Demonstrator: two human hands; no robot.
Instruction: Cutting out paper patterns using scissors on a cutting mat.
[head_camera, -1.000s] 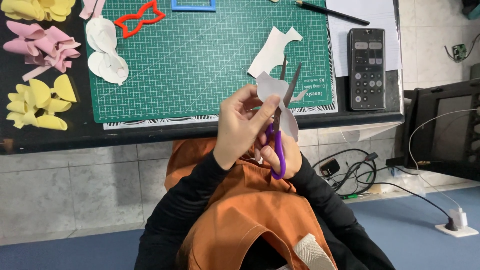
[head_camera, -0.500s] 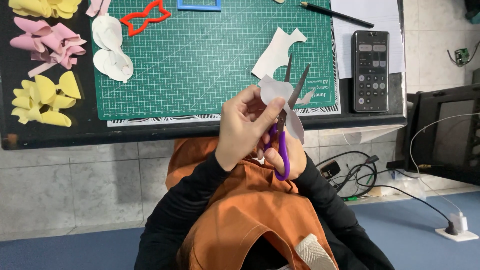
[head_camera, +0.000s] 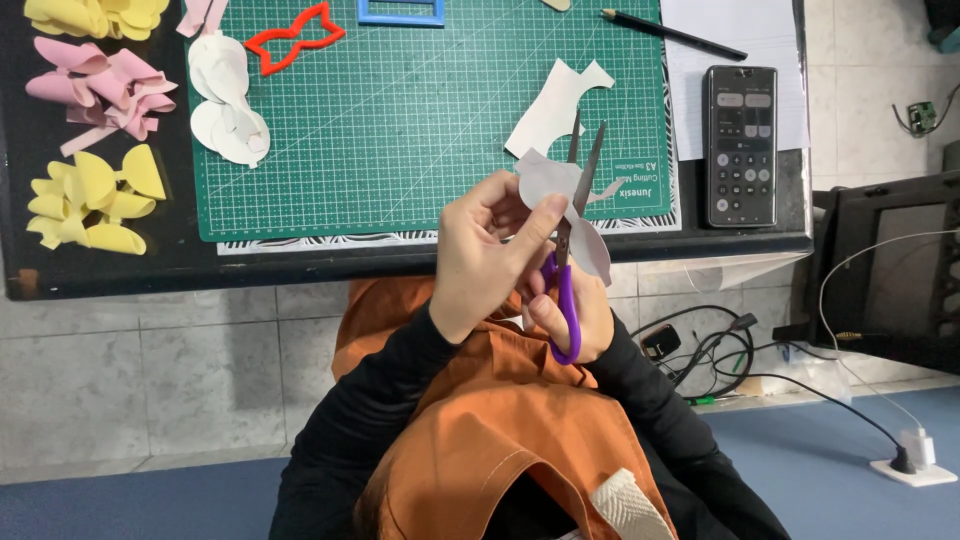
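1. Black tabletop (head_camera: 120, 270) carried a green cutting mat (head_camera: 400, 130), with tiled floor and cables below on the right.
2. Our left hand (head_camera: 490, 255) pinched a white foam shape (head_camera: 560, 200) between thumb and fingertips, holding it in the air just past the near table edge.
3. Our right hand (head_camera: 575, 315) had its fingers closed through the purple handles of the scissors (head_camera: 572, 240); the blades stood partly open, biting into the shape.
4. We judged the piece light, thin and floppy, easy to crease, so best held close beside the cut line.
5. Counted on the table: one more white cutout (head_camera: 555, 105) right of centre, a stack of white pieces (head_camera: 228, 110) at the left, one red bow outline (head_camera: 295, 38), one blue frame (head_camera: 400, 10), one pencil (head_camera: 672, 35), one phone (head_camera: 740, 145).
6. Far left lay pink bows (head_camera: 100, 95) and yellow bows (head_camera: 85, 200); we could not count them exactly.
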